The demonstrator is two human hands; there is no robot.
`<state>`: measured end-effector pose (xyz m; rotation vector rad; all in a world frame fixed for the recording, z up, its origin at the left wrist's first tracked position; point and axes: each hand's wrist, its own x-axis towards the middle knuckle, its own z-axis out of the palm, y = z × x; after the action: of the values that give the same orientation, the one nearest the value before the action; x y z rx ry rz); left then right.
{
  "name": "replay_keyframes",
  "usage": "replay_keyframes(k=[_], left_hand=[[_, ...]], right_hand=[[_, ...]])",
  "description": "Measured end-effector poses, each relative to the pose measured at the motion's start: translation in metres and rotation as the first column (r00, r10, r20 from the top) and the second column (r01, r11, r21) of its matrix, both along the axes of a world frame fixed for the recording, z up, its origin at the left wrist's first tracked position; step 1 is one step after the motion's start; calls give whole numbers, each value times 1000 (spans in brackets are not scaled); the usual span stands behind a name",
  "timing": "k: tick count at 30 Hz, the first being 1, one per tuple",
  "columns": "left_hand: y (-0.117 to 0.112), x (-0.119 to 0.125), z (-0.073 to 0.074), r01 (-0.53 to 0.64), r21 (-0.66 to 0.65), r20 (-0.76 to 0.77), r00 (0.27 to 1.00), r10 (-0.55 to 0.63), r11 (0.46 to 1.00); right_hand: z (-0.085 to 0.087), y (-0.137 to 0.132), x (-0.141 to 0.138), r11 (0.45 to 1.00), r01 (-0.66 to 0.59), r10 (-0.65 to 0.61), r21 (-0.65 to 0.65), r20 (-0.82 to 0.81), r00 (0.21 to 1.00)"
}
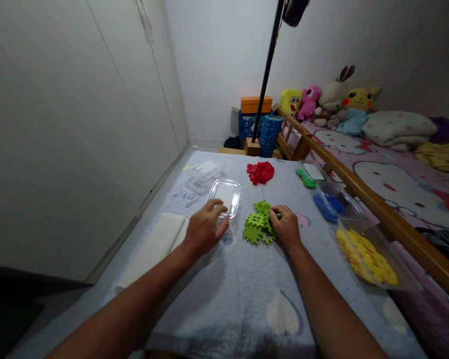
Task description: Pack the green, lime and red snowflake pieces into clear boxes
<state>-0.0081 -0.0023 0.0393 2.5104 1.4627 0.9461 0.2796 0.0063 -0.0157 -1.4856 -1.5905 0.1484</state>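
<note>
My left hand [207,225] is over the near edge of a clear plastic container [226,193], thumb and fingers apart with nothing between them. My right hand [284,224] is closed at the right side of a pile of light green interlocking pieces [253,233]. Its thumb and fingers pinch the edge of one green piece, partly hidden by the fingers. The pieces are flat with notched edges and overlap each other. Behind them lies a pile of red notched pieces [261,172].
Clear boxes along the right edge hold yellow pieces [366,254] and blue pieces [328,205], with dark green pieces [306,178] behind. Clear lids or boxes [205,170] sit back left. A folded white cloth [153,244] lies left. A wooden bed rail [336,174] borders the right.
</note>
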Motion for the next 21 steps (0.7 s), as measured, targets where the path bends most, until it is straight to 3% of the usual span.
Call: replay_keyframes(k=[2, 4, 9, 16, 21], left_hand=[[33, -14, 9, -161, -4, 30, 986, 161, 987], [68, -28, 13, -310, -11, -44, 950, 309, 951], [128, -48, 3, -391, -16, -259, 891, 374, 920], [153, -43, -8, -310, -53, -110, 946, 303, 949], [158, -31, -4, -370, -79, -133, 924, 358, 926]], right_hand=[[0, 0, 0, 1000, -4, 4, -7, 0, 1000], [1, 0, 0, 1000, -3, 3, -14, -5, 1000], [1, -1, 0, 1000, 6, -6, -16, -3, 1000], [0, -1, 0, 1000, 4, -4, -25, -1, 1000], [0, -1, 0, 1000, 3, -3, -29, 12, 1000]])
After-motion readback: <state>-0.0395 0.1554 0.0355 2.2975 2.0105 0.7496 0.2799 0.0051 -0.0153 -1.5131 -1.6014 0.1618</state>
